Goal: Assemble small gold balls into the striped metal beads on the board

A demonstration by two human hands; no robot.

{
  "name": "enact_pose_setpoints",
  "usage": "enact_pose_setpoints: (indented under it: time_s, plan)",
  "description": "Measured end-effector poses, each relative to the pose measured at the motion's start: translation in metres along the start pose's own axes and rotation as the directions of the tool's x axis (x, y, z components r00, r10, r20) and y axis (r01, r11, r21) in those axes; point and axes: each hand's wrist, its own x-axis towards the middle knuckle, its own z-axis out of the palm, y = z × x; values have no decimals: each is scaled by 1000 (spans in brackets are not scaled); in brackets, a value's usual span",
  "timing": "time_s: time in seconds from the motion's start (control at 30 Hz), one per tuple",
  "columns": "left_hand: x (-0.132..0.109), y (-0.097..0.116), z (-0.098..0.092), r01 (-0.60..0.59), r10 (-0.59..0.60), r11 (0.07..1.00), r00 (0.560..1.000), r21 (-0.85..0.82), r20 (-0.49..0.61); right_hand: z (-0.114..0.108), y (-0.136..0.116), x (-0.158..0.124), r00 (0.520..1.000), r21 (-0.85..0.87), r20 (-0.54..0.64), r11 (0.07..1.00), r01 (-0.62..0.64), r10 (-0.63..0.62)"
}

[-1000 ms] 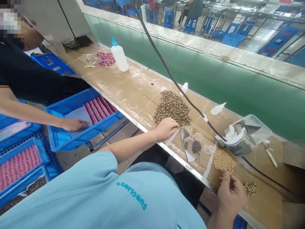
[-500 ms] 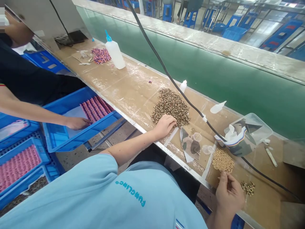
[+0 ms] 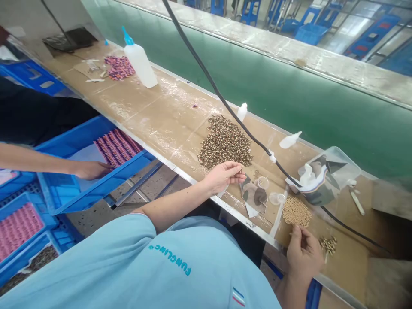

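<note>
My left hand [image 3: 224, 177] is closed in a pinch on a small dark-and-gold metallic piece [image 3: 240, 171]. It hovers by the near edge of a big pile of similar pieces [image 3: 225, 141]. My right hand [image 3: 304, 253] is also pinched, at the near side of a pile of small tan round beads [image 3: 296, 211]. What its fingertips hold, if anything, is too small to make out. Just right of that hand lies a little cluster of gold and dark pieces [image 3: 328, 245]. Between my hands are a camouflage cloth scrap [image 3: 252, 195] and small clear round cups [image 3: 277, 198].
A black cable [image 3: 212, 81] crosses above the cardboard-covered bench [image 3: 167, 124]. Along the back stand a large blue-tipped bottle [image 3: 141, 64] and small white bottles [image 3: 290, 140]. A clear tub [image 3: 349, 165] sits at right. A co-worker's hand [image 3: 93, 170] reaches into a blue tray [image 3: 71, 193].
My left hand has lifted off the pile's edge and turned, showing the piece between its fingertips. My right hand stays by the beads. The whole view has shifted slightly.
</note>
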Motion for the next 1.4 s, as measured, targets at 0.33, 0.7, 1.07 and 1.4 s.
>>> enact_pose_setpoints:
  time_s: [0.33, 0.7, 1.07, 1.4]
  plan:
    - [-9, -39, 19, 99, -113, 992, 973, 76, 204, -4, -14, -1, 1000, 28, 13, 1000, -1, 1]
    - [-13, -61, 17, 86, -118, 985, 969, 150, 216, -5, -15, -1, 1000, 44, 4, 999, 25, -25]
    - [-13, -55, 14, 44, -83, 982, 975, 186, 207, -4, -17, -1, 999, 33, 5, 999, 34, -34]
    - [-15, -61, 13, 19, -64, 979, 975, 204, 215, -4, -19, -1, 1000, 33, 14, 999, 27, -27]
